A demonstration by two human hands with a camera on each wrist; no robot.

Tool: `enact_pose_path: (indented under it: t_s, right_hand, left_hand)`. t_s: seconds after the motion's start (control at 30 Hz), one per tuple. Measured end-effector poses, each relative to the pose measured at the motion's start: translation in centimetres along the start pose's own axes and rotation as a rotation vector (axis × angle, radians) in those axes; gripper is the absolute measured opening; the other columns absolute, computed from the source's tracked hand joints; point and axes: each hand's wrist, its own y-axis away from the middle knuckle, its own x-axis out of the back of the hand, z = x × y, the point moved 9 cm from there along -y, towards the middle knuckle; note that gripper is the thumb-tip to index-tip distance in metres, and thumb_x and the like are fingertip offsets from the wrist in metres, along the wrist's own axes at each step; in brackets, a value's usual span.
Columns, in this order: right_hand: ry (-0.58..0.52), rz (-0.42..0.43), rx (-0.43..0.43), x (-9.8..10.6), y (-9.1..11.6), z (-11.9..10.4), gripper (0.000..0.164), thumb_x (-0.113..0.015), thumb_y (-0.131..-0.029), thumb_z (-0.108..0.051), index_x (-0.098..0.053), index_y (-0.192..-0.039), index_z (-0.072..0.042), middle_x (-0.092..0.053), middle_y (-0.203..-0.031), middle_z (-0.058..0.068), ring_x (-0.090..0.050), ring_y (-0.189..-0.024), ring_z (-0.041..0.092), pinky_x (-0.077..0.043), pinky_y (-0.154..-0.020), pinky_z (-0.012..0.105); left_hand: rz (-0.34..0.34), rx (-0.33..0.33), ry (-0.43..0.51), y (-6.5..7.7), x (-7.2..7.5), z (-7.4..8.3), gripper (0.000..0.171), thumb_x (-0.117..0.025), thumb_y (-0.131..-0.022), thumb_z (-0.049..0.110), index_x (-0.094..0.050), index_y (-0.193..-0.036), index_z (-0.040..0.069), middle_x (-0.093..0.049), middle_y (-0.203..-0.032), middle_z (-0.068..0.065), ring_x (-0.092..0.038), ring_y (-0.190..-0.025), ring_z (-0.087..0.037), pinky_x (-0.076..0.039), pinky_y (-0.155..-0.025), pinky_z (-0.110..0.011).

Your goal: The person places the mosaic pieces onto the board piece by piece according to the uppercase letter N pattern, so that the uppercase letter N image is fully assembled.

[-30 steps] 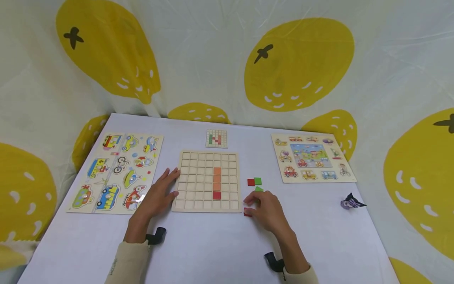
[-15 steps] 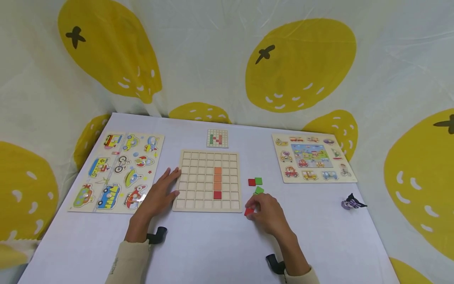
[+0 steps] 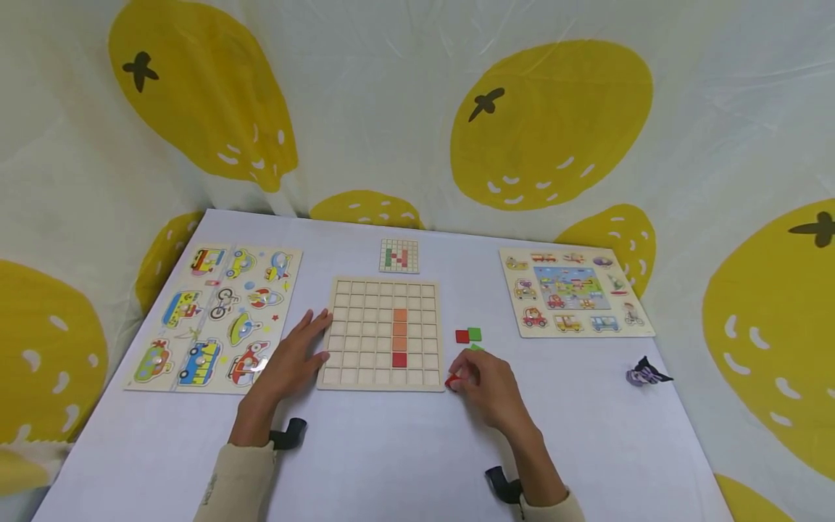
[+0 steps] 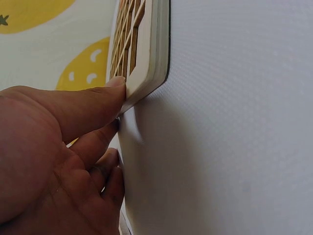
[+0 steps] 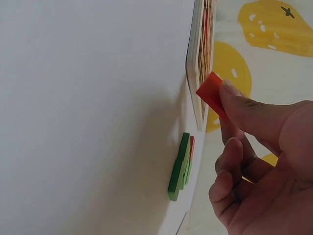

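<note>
A wooden grid board [image 3: 355, 341] lies at the middle of the table, with a column of orange tiles [image 3: 400, 329] and one red tile [image 3: 399, 359] below them in its cells. Against the board's left edge rests my left hand [image 3: 293, 366], thumb and fingers spread and fairly straight. My right hand [image 3: 491, 390] pinches a loose red square tile [image 5: 211, 92] between thumb and finger, tilted and lifted off the table by the board's lower right corner. Just beyond that hand lie another red tile [image 3: 462, 336] and green tiles [image 3: 474, 333], one partly hidden by the fingers.
A small pattern card [image 3: 399, 256] sits behind the board. To the left is a vehicle puzzle board [image 3: 215, 319], and at the back right another picture puzzle [image 3: 577, 292]. A small purple and black item [image 3: 646, 372] lies near the right table edge.
My right hand has picked the red tile up from the table; it now tilts up in the pinch, slightly nearer the board. The left hand has stayed in place.
</note>
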Motion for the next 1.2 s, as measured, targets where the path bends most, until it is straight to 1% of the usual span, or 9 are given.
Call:
enact_pose_path:
  t_s: [0.17, 0.3, 0.47, 0.6, 0.73, 0.9, 1.03, 1.2]
  right_hand:
    - [-0.054, 0.028, -0.002, -0.3, -0.4, -0.8, 0.019, -0.088, -0.086, -0.010, -0.075, -0.093, -0.022, -0.062, -0.080, -0.005, -0.053, -0.076, 0.015, -0.045, -0.064, 0.024]
    - [-0.071, 0.039, -0.019, -0.9, -1.0, -1.5, 0.018, -0.088, -0.087, -0.013, -0.075, -0.094, -0.023, -0.065, -0.081, -0.006, -0.054, -0.078, 0.015, -0.046, -0.067, 0.026]
    - [-0.083, 0.060, -0.010, -1.5, -1.9, -2.5, 0.017, -0.087, -0.087, -0.013, -0.075, -0.092, -0.023, -0.067, -0.080, -0.007, -0.054, -0.075, 0.016, -0.045, -0.067, 0.027]
    - [-0.095, 0.051, -0.001, -2.3, -2.6, -3.2, 0.015, -0.087, -0.088, -0.015, -0.075, -0.092, -0.023, -0.068, -0.078, -0.008, -0.053, -0.071, 0.016, -0.043, -0.063, 0.027]
    - [-0.113, 0.040, -0.005, -3.2, -3.5, -3.8, 0.014, -0.087, -0.088, -0.017, -0.075, -0.092, -0.023, -0.067, -0.077, -0.007, -0.054, -0.071, 0.016, -0.043, -0.061, 0.028]
    - [-0.115, 0.027, -0.014, -4.0, -4.4, -4.4, 0.014, -0.087, -0.088, -0.018, -0.074, -0.091, -0.023, -0.066, -0.076, -0.006, -0.057, -0.072, 0.016, -0.045, -0.060, 0.029]
    - [-0.107, 0.010, -0.002, -4.7, -5.2, -4.9, 0.014, -0.086, -0.089, -0.017, -0.073, -0.091, -0.022, -0.066, -0.075, -0.006, -0.058, -0.072, 0.016, -0.045, -0.060, 0.030]
    - [-0.101, 0.001, 0.011, -5.4, -6.1, -5.7, 0.014, -0.086, -0.089, -0.016, -0.074, -0.091, -0.022, -0.066, -0.074, -0.006, -0.060, -0.075, 0.014, -0.047, -0.064, 0.031]
  left_hand:
    - [0.002, -0.002, 0.003, 0.0, 0.0, 0.0, 0.073, -0.071, -0.098, 0.005, -0.041, -0.164, 0.011, -0.032, -0.175, -0.011, -0.016, -0.165, -0.042, -0.023, -0.128, -0.068]
    - [-0.001, 0.000, 0.005, 0.1, 0.0, 0.0, 0.073, -0.071, -0.098, 0.005, -0.040, -0.164, 0.011, -0.031, -0.175, -0.011, -0.015, -0.166, -0.041, -0.022, -0.129, -0.068]
    - [0.001, -0.002, 0.009, 0.1, 0.0, 0.0, 0.074, -0.071, -0.098, 0.003, -0.040, -0.164, 0.012, -0.031, -0.175, -0.011, -0.015, -0.166, -0.042, -0.022, -0.129, -0.068]
    - [0.003, 0.004, 0.005, 0.1, 0.0, 0.0, 0.074, -0.071, -0.098, 0.003, -0.040, -0.164, 0.012, -0.031, -0.175, -0.011, -0.015, -0.166, -0.042, -0.022, -0.129, -0.067]
    - [0.002, 0.007, -0.001, 0.1, -0.1, -0.1, 0.074, -0.072, -0.097, 0.004, -0.040, -0.164, 0.012, -0.031, -0.175, -0.010, -0.015, -0.166, -0.041, -0.023, -0.129, -0.067]
    - [-0.001, 0.006, 0.004, 0.1, -0.2, 0.0, 0.074, -0.072, -0.097, 0.004, -0.040, -0.164, 0.011, -0.031, -0.175, -0.011, -0.015, -0.166, -0.041, -0.023, -0.129, -0.067]
    - [-0.001, 0.006, 0.004, 0.1, -0.1, 0.1, 0.074, -0.071, -0.097, 0.004, -0.041, -0.164, 0.011, -0.031, -0.175, -0.012, -0.015, -0.166, -0.042, -0.023, -0.129, -0.068]
    - [-0.001, 0.005, 0.001, 0.0, -0.1, 0.1, 0.073, -0.071, -0.097, 0.004, -0.041, -0.164, 0.011, -0.031, -0.175, -0.012, -0.015, -0.166, -0.042, -0.022, -0.129, -0.067]
